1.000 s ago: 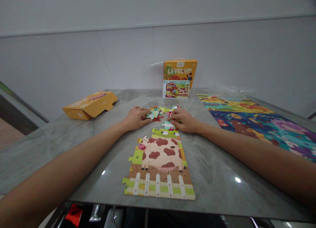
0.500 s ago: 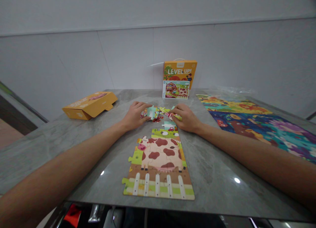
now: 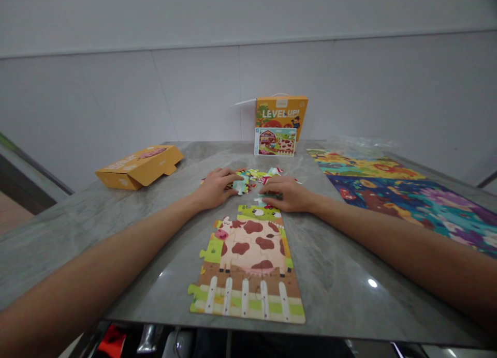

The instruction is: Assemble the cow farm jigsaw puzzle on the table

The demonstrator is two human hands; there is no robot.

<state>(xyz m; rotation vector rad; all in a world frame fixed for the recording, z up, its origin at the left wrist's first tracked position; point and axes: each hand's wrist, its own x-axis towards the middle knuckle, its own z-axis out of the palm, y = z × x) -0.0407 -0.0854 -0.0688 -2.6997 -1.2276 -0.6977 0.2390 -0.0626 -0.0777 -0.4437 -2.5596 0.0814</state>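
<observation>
Grey desk [image 3: 334, 280] supports cow puzzle [image 3: 252, 247]; picture card [image 3: 275, 142] stands upright, apparently for reference. Left fingers [image 3: 230, 177] pinch pale-blue piece [image 3: 241, 184]; right fingers [image 3: 272, 188]: grip cannot be determined.

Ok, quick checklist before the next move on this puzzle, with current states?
1. Cow section joined and flat on the table: ok.
2. Light-blue piece between left hand thumb and fingers: ok.
3. Right hand gripping a piece: cannot tell, fingers hide it.
4. Section's far end unobstructed: not ok, right hand partly covers it.
5. Picture card upright, unobstructed: ok.
6. Loose pieces spread apart: not ok, clustered.
</observation>
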